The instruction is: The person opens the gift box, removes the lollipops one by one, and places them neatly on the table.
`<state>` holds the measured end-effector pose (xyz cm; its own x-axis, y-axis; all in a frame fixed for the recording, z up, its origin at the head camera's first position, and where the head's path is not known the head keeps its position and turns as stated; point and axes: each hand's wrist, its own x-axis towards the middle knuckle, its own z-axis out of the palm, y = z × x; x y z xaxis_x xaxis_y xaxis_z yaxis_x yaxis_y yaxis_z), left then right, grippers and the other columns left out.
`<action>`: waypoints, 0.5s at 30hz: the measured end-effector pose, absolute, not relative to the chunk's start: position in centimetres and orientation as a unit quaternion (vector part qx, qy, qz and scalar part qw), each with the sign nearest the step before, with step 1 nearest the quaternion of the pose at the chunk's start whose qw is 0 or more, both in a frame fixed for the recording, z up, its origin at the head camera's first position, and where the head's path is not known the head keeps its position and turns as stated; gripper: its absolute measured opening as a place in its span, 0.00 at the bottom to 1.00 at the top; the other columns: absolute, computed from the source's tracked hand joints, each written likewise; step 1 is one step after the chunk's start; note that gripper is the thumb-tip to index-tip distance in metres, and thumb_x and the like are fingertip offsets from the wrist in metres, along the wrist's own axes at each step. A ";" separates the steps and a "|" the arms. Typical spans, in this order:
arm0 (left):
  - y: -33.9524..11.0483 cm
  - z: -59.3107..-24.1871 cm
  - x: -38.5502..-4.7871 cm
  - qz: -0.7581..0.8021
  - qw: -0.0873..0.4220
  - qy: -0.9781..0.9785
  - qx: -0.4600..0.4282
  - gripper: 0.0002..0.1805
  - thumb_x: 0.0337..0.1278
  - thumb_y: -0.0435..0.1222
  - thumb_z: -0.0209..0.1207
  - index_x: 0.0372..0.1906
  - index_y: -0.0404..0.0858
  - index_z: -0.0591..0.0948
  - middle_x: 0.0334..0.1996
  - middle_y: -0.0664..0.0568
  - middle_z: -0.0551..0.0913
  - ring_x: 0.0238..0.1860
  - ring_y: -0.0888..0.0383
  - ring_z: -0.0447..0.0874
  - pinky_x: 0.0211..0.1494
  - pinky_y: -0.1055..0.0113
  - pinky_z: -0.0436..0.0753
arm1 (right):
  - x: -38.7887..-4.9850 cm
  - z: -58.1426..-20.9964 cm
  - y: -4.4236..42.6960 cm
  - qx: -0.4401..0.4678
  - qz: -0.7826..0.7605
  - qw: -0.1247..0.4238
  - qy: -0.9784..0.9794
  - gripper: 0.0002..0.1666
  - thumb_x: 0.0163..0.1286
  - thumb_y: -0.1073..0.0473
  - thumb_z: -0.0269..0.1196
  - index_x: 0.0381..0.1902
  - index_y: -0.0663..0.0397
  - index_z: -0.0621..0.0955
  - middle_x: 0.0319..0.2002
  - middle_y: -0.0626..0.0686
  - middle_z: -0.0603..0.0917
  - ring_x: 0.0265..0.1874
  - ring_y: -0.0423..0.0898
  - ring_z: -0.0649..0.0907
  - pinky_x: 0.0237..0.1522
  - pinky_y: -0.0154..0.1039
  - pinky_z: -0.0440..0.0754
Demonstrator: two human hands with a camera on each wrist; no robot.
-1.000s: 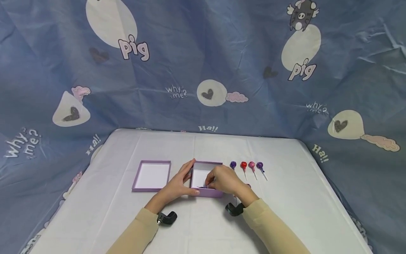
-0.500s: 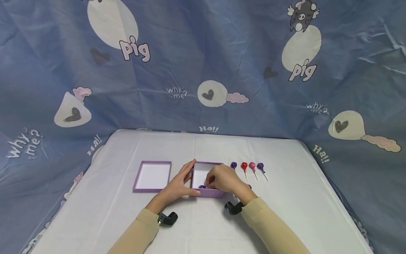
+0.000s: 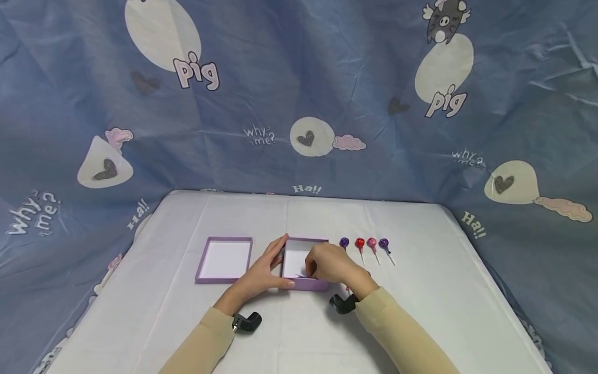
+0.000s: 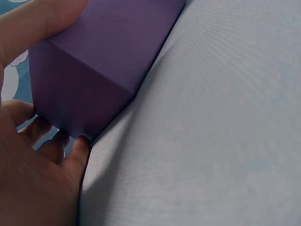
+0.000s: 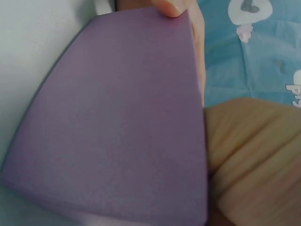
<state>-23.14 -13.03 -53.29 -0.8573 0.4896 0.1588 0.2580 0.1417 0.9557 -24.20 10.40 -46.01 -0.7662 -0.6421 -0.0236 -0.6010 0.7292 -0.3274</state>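
Note:
An open-topped purple box with a white inside stands on the table. My left hand grips its near left corner, thumb on the front wall and fingers along the left side; the left wrist view shows the same hold on the purple wall. Over the right part of the box, my right hand reaches in with curled fingers. They seem to pinch a purple-wrapped lollipop at the box floor, of which only a sliver shows. In the right wrist view the box wall hides those fingertips.
A shallow purple lid lies left of the box. Behind and right of the right hand, a row holds a purple lollipop, a red one, a pink one and another purple one. More lollipops are partly hidden under the right wrist.
The right fingers have shifted slightly right inside the box. The purple lollipop head seen beside them half a second ago now shows only as a thin sliver. The left hand stays put.

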 end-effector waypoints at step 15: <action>-13.0 -53.2 -23.0 0.604 0.101 0.755 0.233 0.66 0.41 0.40 0.81 0.80 0.65 0.48 0.79 0.62 0.45 0.78 0.58 0.47 0.77 0.64 0.58 | -24.9 -47.0 10.1 -0.220 -0.208 -0.097 0.948 0.11 0.52 0.61 0.77 0.23 0.37 0.87 0.25 0.36 0.84 0.26 0.37 0.80 0.26 0.38 0.80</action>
